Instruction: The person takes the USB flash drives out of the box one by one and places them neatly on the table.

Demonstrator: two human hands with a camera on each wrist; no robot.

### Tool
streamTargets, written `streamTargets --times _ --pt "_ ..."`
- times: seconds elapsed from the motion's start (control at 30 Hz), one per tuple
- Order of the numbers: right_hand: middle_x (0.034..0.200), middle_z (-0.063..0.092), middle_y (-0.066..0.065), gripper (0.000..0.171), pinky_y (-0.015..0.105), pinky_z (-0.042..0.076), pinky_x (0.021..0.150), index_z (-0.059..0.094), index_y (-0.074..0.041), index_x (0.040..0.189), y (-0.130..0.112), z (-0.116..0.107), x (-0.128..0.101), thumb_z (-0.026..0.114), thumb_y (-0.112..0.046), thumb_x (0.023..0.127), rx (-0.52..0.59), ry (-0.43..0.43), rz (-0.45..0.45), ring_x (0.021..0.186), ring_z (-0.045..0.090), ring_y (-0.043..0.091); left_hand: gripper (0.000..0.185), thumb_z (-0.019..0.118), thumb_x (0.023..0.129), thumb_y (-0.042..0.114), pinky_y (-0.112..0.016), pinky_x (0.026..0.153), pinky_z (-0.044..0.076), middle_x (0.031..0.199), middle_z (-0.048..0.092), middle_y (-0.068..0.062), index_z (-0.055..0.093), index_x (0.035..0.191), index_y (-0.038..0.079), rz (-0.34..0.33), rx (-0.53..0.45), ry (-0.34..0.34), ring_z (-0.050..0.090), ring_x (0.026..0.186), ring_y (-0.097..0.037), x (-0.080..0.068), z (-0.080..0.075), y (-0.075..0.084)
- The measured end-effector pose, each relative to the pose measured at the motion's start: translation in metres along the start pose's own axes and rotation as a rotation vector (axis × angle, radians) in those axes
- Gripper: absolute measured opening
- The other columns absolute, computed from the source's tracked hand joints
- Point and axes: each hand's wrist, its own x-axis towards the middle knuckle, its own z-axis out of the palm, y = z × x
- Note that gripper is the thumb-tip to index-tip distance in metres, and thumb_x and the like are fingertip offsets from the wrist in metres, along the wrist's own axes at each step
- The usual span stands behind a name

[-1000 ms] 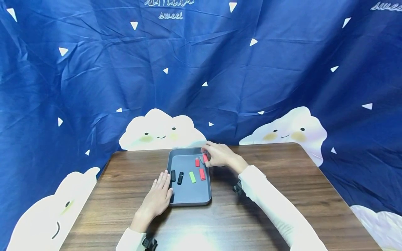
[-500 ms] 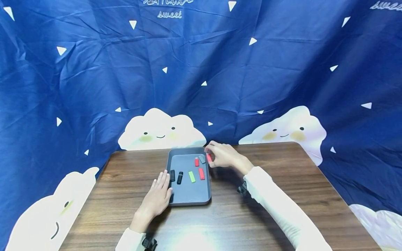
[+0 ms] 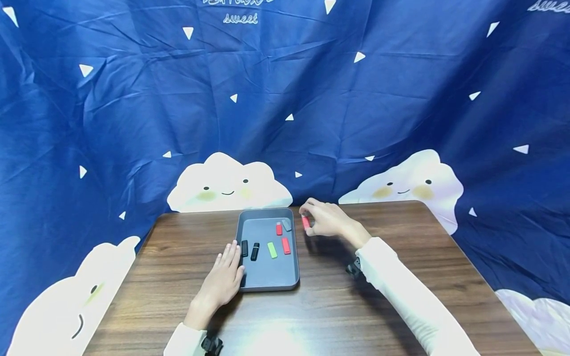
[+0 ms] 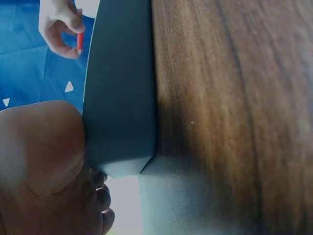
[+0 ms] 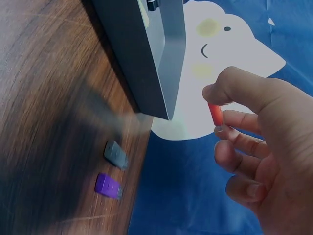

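My right hand (image 3: 328,219) pinches a red USB stick (image 3: 305,222) between thumb and fingertips, just outside the tray's far right corner. In the right wrist view the red stick (image 5: 215,114) shows above the table edge, its far end pale. My left hand (image 3: 221,275) lies with straight fingers along the left rim of the dark grey tray (image 3: 269,283). Inside the tray are two red sticks, one small (image 3: 279,229) and one longer (image 3: 286,245), a grey one (image 3: 286,225), a green one (image 3: 272,250) and two black ones, one (image 3: 255,251) beside the left wall.
On the wooden table (image 3: 401,267), a grey stick (image 5: 116,154) and a purple stick (image 5: 108,186) lie beyond the tray's right side in the right wrist view; my right hand hides them in the head view. A blue cloud-print curtain (image 3: 285,99) hangs behind the table.
My right hand has carried the red USB stick rightward, from over the tray's far right corner to outside its rim. The left hand stays on the tray.
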Motion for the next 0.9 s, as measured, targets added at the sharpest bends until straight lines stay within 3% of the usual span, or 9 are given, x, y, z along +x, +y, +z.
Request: streamTargets --times 0.2,0.57,0.9 --pt "0.122 0.065 -0.002 0.048 0.039 0.054 0.068 0.072 -0.018 0.124 0.009 -0.005 -0.008 0.082 -0.031 0.079 0.005 0.006 0.021 0.079 0.061 0.016 0.059 0.047 0.110 0.018 -0.066 0.129 0.027 0.172 0.028 -0.029 0.036 0.159 -0.013 0.000 -0.051 -0.006 0.028 0.160 -0.049 -0.002 -0.007 0.006" --pt "0.122 0.065 -0.001 0.054 0.043 0.057 0.076 0.073 -0.015 0.126 0.025 -0.008 -0.022 0.085 -0.034 0.077 0.010 0.013 0.038 0.084 0.064 0.016 0.059 0.045 0.113 0.022 -0.062 0.132 0.026 0.174 0.024 -0.026 0.033 0.162 -0.010 -0.032 -0.009 -0.057 0.024 0.163 -0.044 -0.001 -0.011 0.009" --pt "0.121 0.066 0.000 0.052 0.044 0.057 0.072 0.073 -0.015 0.125 0.038 -0.010 -0.031 0.085 -0.030 0.077 -0.008 0.031 0.052 0.083 0.063 0.018 0.059 0.045 0.113 0.021 -0.061 0.132 0.025 0.175 0.024 -0.026 0.033 0.162 -0.010 -0.034 -0.008 -0.059 0.024 0.163 -0.044 -0.002 -0.012 0.010"
